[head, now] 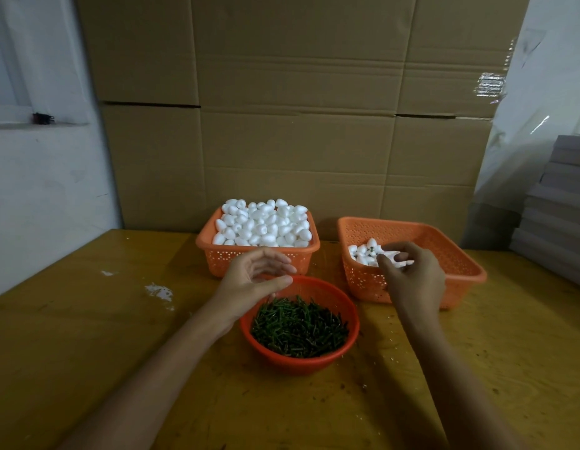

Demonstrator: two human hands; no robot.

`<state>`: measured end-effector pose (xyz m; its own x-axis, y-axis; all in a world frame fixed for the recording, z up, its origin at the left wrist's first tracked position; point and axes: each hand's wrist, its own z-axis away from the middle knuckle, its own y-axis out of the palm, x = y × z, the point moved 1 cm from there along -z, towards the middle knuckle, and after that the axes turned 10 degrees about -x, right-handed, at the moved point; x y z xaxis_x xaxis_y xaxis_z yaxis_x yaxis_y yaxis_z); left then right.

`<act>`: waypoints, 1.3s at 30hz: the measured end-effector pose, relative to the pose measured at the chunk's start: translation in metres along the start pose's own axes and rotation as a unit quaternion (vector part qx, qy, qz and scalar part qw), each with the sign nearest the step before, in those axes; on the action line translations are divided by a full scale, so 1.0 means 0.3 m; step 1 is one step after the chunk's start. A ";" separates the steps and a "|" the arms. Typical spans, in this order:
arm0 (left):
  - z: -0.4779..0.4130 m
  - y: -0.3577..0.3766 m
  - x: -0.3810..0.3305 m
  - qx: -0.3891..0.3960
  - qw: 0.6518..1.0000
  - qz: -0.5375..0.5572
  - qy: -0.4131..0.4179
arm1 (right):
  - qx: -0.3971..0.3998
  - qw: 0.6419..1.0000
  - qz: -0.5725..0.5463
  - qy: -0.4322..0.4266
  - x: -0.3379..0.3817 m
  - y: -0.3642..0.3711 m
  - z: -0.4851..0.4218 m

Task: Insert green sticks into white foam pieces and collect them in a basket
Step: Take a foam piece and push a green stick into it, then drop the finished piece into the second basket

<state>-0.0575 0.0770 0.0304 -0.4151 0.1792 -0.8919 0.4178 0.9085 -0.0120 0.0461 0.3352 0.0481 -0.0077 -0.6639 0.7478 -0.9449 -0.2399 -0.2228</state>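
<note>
Drop-off, seemingly, into orange basket (pixel 444 229) right of green-stick bowl (pixel 298 365): right hand (pixel 415 280) curled, hold unclear; left hand (pixel 253 277) wide above it, stick-pick likely next.

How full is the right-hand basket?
Mostly empty: the right basket holds only a small pile of foam pieces in its left corner.

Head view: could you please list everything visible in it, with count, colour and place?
Table: one, yellow-brown, under everything.
Cardboard boxes: several, brown, stacked behind the table.
Grey boards: one stack, far right.
Left basket: one, orange, back centre.
Foam pieces: many, white, heaped in the left basket.
Right basket: one, orange, back right.
Collected pieces: few, white, right basket's near-left corner.
Bowl: one, red-orange, front centre.
Green sticks: many, filling the bowl.
Left hand: open, above the bowl's far rim.
Right hand: over the collected pieces, fingers curled; grip unclear.
</note>
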 end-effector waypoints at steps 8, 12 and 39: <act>-0.007 -0.001 0.016 -0.018 0.999 -0.051 0.009 | 0.390 0.886 0.004 -0.248 0.199 0.058 0.185; -0.003 0.007 0.005 -0.019 0.998 -0.051 0.013 | 0.518 0.784 0.147 -0.309 0.195 0.097 0.266; -0.094 -0.008 -0.039 -0.147 0.866 -0.421 0.227 | 0.501 0.812 0.125 -0.273 0.189 0.135 0.271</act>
<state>-0.0764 0.0833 0.0536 -0.7747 -0.5249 -0.3525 -0.3841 0.8335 -0.3972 0.0339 0.2303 0.0308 0.2459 -0.9300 0.2730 -0.1934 -0.3231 -0.9264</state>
